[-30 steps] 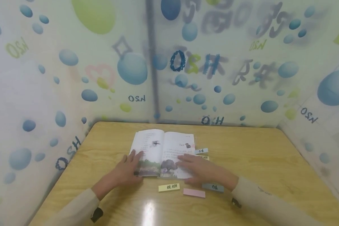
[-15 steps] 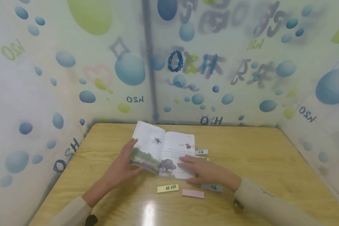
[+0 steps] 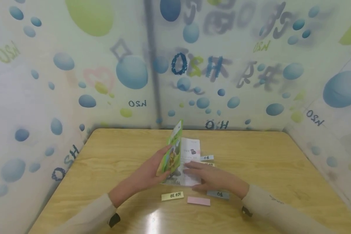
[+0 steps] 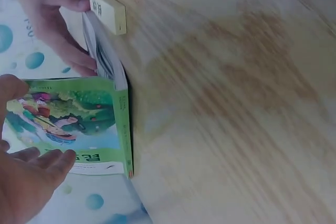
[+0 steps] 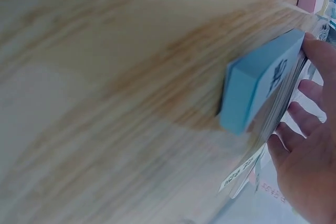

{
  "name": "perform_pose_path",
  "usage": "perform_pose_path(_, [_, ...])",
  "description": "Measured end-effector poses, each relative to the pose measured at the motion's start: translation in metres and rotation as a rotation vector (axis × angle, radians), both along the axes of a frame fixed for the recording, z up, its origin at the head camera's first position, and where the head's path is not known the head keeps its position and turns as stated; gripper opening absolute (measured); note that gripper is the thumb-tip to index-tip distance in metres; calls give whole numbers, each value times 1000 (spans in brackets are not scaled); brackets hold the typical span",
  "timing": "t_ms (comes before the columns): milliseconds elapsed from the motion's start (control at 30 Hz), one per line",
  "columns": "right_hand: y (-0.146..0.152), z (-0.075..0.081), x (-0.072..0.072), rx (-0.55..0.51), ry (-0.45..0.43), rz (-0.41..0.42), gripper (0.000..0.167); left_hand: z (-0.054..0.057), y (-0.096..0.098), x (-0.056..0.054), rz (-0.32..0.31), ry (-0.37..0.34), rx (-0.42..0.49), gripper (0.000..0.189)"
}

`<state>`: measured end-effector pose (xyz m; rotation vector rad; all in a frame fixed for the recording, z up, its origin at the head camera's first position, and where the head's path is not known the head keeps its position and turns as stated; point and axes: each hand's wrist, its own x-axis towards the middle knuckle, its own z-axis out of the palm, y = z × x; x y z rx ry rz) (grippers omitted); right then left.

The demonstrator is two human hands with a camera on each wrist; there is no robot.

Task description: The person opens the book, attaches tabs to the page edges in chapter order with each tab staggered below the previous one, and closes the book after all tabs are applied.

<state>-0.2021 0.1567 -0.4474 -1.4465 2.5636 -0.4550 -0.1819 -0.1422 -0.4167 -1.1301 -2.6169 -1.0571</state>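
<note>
A paperback book (image 3: pixel 190 148) stands on the table, its left half raised nearly upright and showing a green illustrated cover (image 4: pixel 79 114). My left hand (image 3: pixel 146 174) pushes that cover from outside, fingers (image 4: pixel 52 166) fairly straight against it. On the right-hand page, with a small drawing and lines of text, rests my right hand (image 3: pixel 216 178), fingers extended. A blue sticky-note pad (image 5: pixel 262 82) with handwriting lies close to the right thumb. The left page is hidden behind the cover.
In front of the book lie a yellow pad (image 3: pixel 172 196) with handwriting and a pink pad (image 3: pixel 198 201). Blue (image 3: pixel 207 158) and yellow labelled strips show by its right edge. Patterned walls (image 3: pixel 134 71) enclose the wooden table (image 3: pixel 251 156).
The left half of the book has swung up from lying flat, moving rightward with my left hand, and its cover now shows. My right hand stays on the right page.
</note>
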Motion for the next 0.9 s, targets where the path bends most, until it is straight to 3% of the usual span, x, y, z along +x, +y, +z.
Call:
perform_pose_path(200, [4,-5,-1,15,-24,-34,70,-8,6,-1,-6,-93,-101,75])
perform_pose_path(367, [14,-8,0,49,-41,-76,67,-15,9,-7,-12,-108,-176,67])
perform_pose_path(500, [30,-4,3,32,-17,-80,53,-21,14,-15,-57,-104,-264,62])
perform_pose_path(600, [47,3,8,-11,4,-80,42,-26,19,-20,-99,-92,-388,59])
perform_pose_path(733, [71,11,17,-27,-19,-163,38,-27,27,-22,-113,-112,-515,58])
perform_pose_path(900, [89,19,23,-54,-53,-277,33,-26,36,-22,-87,-162,-553,58])
